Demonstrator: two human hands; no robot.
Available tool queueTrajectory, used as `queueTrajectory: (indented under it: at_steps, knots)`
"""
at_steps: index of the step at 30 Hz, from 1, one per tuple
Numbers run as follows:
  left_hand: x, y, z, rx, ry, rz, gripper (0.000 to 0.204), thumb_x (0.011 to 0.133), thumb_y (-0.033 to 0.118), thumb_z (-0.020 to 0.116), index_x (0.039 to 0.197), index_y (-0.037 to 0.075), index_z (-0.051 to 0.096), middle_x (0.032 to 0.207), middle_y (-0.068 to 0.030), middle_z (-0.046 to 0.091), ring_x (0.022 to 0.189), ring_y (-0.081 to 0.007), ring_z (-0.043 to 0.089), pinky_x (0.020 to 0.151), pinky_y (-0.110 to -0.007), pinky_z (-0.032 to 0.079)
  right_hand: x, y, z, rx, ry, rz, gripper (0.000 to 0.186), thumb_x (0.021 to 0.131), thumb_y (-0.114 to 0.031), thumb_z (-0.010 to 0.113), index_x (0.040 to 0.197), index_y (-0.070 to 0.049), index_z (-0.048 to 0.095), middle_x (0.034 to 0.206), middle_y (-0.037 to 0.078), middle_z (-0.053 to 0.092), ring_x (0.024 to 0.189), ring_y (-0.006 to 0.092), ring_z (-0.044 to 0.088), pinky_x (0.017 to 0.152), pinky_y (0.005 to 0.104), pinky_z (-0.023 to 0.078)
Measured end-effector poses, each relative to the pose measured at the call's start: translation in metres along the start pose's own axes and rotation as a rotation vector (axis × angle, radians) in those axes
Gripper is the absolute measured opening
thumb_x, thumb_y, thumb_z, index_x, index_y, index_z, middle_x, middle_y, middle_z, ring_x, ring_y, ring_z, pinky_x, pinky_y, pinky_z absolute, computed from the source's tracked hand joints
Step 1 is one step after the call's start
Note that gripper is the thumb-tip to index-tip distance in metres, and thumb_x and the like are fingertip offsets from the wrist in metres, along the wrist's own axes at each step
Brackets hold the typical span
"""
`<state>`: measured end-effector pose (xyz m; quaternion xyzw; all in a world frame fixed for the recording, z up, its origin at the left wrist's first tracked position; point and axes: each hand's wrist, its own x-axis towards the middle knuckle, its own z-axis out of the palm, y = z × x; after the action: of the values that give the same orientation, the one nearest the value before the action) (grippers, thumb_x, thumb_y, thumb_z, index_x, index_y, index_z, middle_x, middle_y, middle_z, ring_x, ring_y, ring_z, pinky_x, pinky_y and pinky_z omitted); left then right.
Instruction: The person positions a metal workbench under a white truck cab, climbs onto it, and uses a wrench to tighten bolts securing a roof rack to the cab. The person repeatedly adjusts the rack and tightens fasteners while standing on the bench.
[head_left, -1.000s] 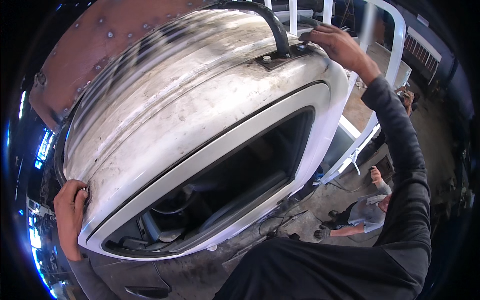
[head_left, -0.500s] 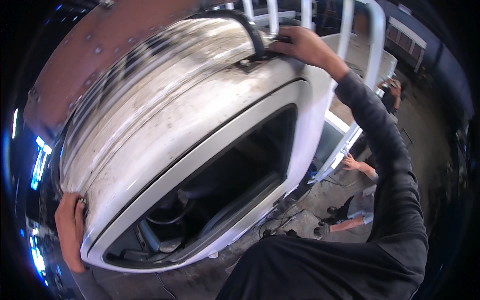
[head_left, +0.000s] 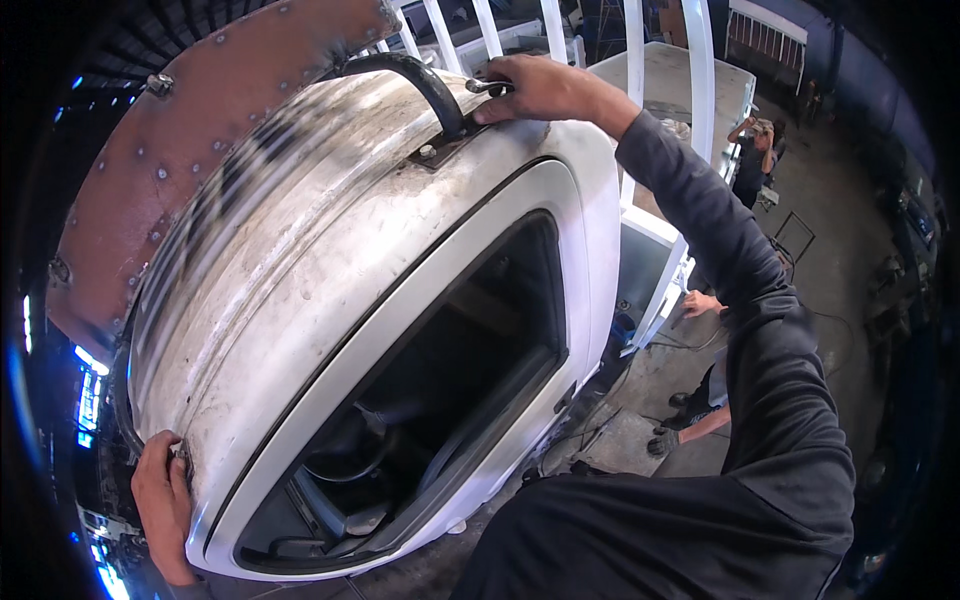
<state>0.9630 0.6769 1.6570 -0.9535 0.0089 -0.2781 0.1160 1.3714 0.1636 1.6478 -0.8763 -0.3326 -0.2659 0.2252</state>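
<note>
A white, dirt-streaked truck cab roof (head_left: 300, 260) fills the middle. A black curved bar (head_left: 425, 88) stands on it, its foot on a dark bracket with a bolt (head_left: 428, 152). My right hand (head_left: 555, 98) is closed beside this foot at the roof's far right corner. Between its thumb and fingers shows the shiny end of a metal tool that looks like a wrench (head_left: 487, 87); the rest is hidden in the hand. At the near left, my left hand (head_left: 163, 500) has its fingers bent over the roof's front edge; their tips are partly hidden.
A rusty brown riveted panel (head_left: 210, 110) rises beyond the roof. White frame bars (head_left: 635, 90) stand behind the cab. Below lies the side window (head_left: 430, 390). At the right, a co-worker's hand (head_left: 700, 303) touches the white frame; another person (head_left: 755, 160) stands farther off.
My view has shifted, so the cab sits lower and more of the brown panel shows. My right hand stays by the bar's foot, and the metal tool's end now shows clearly.
</note>
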Motion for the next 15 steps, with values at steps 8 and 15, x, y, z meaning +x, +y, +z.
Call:
queueTrajectory:
  at_steps: [8,15]
  knots:
    - [0.005,0.005,-0.007,-0.077,-0.122,-0.087,0.011,0.091,0.0,0.06,0.102,-0.002,0.06,0.094,-0.0217,0.058,0.089,-0.0423,0.061,0.08,-0.044,0.048,-0.002,-0.01,-0.006,0.144,-0.062,0.013,0.036,0.088,-0.028,0.072,0.11,0.001,0.071,0.098,0.023,0.073,0.094,0.0379,0.07,0.087,0.0435,0.052]
    - [0.001,-0.001,0.001,0.108,-0.133,-0.111,0.008,0.092,0.002,0.059,0.091,-0.003,0.054,0.088,-0.0219,0.053,0.084,-0.0426,0.058,0.077,-0.047,0.047,-0.002,-0.018,0.002,-0.006,0.08,0.094,0.041,0.083,-0.034,0.074,0.103,0.002,0.075,0.09,0.022,0.073,0.087,0.0363,0.071,0.084,0.0416,0.053]
